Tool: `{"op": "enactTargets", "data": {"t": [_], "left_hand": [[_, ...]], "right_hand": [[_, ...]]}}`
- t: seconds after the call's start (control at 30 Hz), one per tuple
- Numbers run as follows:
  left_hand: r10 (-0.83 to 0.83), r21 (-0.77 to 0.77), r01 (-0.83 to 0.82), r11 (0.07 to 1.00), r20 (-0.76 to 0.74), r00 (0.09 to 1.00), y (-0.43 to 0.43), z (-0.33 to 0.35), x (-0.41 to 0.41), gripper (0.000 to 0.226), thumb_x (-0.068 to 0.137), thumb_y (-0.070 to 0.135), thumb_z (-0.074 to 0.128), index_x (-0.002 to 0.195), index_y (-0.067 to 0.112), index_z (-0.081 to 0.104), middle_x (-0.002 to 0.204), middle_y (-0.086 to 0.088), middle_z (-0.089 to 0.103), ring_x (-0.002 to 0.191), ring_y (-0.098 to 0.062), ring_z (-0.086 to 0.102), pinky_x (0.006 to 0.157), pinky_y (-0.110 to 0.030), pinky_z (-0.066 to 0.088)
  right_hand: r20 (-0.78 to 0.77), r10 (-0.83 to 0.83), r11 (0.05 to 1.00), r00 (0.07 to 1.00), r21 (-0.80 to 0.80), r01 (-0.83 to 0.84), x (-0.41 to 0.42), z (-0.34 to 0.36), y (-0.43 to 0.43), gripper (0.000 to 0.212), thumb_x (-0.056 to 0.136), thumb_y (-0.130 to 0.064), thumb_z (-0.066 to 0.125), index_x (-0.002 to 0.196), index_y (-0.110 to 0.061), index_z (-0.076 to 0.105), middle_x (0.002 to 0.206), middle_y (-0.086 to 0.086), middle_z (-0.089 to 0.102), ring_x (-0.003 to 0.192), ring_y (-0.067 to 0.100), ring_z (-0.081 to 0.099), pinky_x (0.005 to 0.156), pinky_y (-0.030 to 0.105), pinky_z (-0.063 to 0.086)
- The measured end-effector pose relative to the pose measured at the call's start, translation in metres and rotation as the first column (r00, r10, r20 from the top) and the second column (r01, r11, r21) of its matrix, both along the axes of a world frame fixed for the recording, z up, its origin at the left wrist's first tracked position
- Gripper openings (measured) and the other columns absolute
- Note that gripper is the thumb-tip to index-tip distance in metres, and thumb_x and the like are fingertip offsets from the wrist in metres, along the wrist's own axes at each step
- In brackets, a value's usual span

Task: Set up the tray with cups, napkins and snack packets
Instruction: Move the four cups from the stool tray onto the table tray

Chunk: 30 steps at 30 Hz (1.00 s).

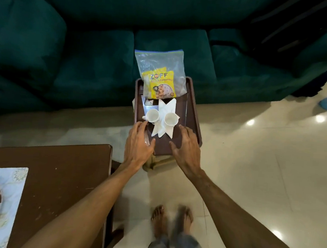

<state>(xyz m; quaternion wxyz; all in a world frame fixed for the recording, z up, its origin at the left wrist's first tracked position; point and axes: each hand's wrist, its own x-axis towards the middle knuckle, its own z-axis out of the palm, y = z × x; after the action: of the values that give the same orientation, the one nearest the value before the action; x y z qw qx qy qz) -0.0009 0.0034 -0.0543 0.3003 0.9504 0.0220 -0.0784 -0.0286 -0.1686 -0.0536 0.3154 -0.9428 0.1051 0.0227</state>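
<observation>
1. While the tray sits mid-frame on a stool, it carries two cups on napkins, with a bag of snack packets at its upper end.
2. The left hand and right hand are spread over its lower end, holding nothing.
3. The cups look breakable and free to slide, and the bag is floppy, so grip the stiff side rims and keep the tray level.

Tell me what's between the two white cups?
Fanned white napkins lie on the tray between the left cup and the right cup, seen in the head view.
</observation>
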Motion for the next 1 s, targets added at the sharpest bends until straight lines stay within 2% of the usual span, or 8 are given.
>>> {"op": "enactTargets", "data": {"t": [0.23,0.37,0.47,0.57,0.63,0.8,1.0], "left_hand": [[0.043,0.048,-0.043,0.998,-0.008,0.999,-0.027,-0.065,0.076,0.076,0.085,0.027,0.075,0.150,0.015,0.039,0.153,-0.008,0.042,0.142,-0.028,0.040,0.113,-0.045,0.043],[0.023,0.080,-0.023,0.997,-0.004,1.000,-0.040,-0.091,0.096,0.074,0.084,0.022,0.074,0.149,0.013,0.042,0.154,-0.010,0.040,0.142,-0.031,0.038,0.109,-0.046,0.044],[0.043,0.121,-0.044,0.992,0.013,0.999,-0.041,-0.100,0.106,0.071,0.087,0.021,0.073,0.150,0.013,0.042,0.155,-0.013,0.040,0.142,-0.033,0.038,0.108,-0.047,0.045],[0.064,0.087,-0.062,0.994,-0.023,0.998,-0.039,-0.101,0.113,0.072,0.090,0.024,0.072,0.153,0.015,0.039,0.154,-0.016,0.038,0.139,-0.032,0.042,0.108,-0.046,0.048],[0.048,0.060,-0.046,0.997,-0.035,0.998,-0.036,-0.100,0.114,0.069,0.090,0.023,0.074,0.151,0.013,0.043,0.149,-0.016,0.038,0.135,-0.029,0.046,0.106,-0.044,0.051],[0.071,0.017,-0.071,0.997,0.033,0.997,-0.028,-0.087,0.091,0.058,0.087,0.019,0.076,0.141,0.011,0.055,0.144,-0.016,0.043,0.132,-0.028,0.048,0.106,-0.040,0.050],[0.166,-0.030,-0.163,0.986,0.126,0.978,0.010,-0.046,0.032,0.059,0.083,0.010,0.079,0.139,0.011,0.058,0.140,-0.017,0.047,0.125,-0.031,0.051,0.101,-0.039,0.053]], "right_hand": [[-0.070,0.029,0.997,0.997,0.074,-0.023,0.083,-0.071,-0.001,0.080,0.082,-0.026,0.076,0.149,-0.012,0.036,0.145,0.011,0.046,0.132,0.029,0.046,0.107,0.041,0.045],[-0.130,0.110,0.990,0.985,0.106,-0.097,0.107,-0.102,-0.006,0.088,0.085,-0.031,0.075,0.157,-0.021,0.024,0.144,0.010,0.043,0.131,0.029,0.047,0.100,0.045,0.051],[-0.144,0.156,0.984,0.977,0.113,-0.141,0.116,-0.109,-0.008,0.086,0.088,-0.032,0.070,0.158,-0.028,0.019,0.142,0.009,0.045,0.128,0.030,0.050,0.095,0.045,0.052],[-0.135,0.183,0.981,0.974,0.090,-0.172,0.122,-0.107,-0.010,0.079,0.090,-0.036,0.066,0.156,-0.030,0.022,0.138,0.010,0.049,0.123,0.031,0.054,0.091,0.045,0.054],[-0.130,0.207,0.977,0.970,0.083,-0.197,0.124,-0.106,-0.012,0.077,0.091,-0.036,0.066,0.156,-0.030,0.026,0.137,0.011,0.050,0.121,0.032,0.055,0.091,0.044,0.054],[-0.120,0.232,0.973,0.965,0.043,-0.229,0.119,-0.094,-0.012,0.072,0.089,-0.035,0.068,0.153,-0.023,0.038,0.129,0.014,0.056,0.114,0.034,0.060,0.089,0.042,0.053],[0.034,0.257,0.966,0.966,0.032,-0.258,0.077,-0.058,0.020,0.071,0.082,-0.027,0.075,0.146,-0.020,0.045,0.129,0.014,0.056,0.109,0.034,0.062,0.085,0.044,0.056]]}}
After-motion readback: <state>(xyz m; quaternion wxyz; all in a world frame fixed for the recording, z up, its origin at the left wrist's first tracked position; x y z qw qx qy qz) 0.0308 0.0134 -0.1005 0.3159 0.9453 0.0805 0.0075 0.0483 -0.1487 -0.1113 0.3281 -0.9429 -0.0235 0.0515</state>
